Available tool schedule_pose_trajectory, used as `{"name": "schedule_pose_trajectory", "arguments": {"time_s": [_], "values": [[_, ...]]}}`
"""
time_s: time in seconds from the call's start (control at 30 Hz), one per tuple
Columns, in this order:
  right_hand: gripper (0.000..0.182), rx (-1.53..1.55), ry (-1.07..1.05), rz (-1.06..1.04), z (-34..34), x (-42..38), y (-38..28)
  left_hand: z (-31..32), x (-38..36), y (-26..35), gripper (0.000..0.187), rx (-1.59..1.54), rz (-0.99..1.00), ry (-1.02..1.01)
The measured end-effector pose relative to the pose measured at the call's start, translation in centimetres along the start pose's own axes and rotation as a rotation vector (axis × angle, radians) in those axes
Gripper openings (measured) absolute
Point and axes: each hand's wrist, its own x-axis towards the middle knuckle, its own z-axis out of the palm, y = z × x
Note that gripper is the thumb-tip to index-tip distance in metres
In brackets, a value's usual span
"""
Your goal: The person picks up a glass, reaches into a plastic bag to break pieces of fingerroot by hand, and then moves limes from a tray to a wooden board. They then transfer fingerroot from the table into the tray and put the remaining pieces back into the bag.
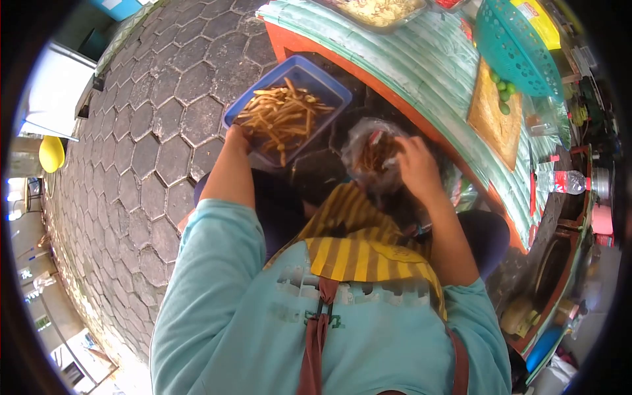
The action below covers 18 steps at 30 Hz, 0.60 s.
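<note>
Head view: blue tub [327, 81] walls in loose fried strips [280, 112]. Left hand [239, 133] at tub's near-left edge, likely steadying it; grip hidden, cannot tell. Right of tub, plastic bag [355, 139]; right hand [411, 158] against it, fingers bent, pinch unclear.

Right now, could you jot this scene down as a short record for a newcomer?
Left hand: at the blue tray's left corner; grip mostly hidden
Right hand: at the clear plastic bag; grip unclear
Tray contents: heaped brownish strips
Bag contents: darker brown pieces
Table: green-and-white striped top
On table: wooden board with green fruits; teal basket
Ground: hexagonal pavers
</note>
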Motion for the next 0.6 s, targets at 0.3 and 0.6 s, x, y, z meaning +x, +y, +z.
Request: {"name": "schedule_pose_trajectory", "arguments": {"time_s": [0.3,0.6], "values": [[0.030,-0.178,-0.098,0.337,2.9,-2.3,8.1,-0.8,12.1,-2.5,0.019,0.024,-0.309,-0.026],[0.034,-0.367,-0.167,0.917,8.0,-7.3,28.6,4.5,-1.8,-2.9,0.047,0.642,0.496,0.565]]}}
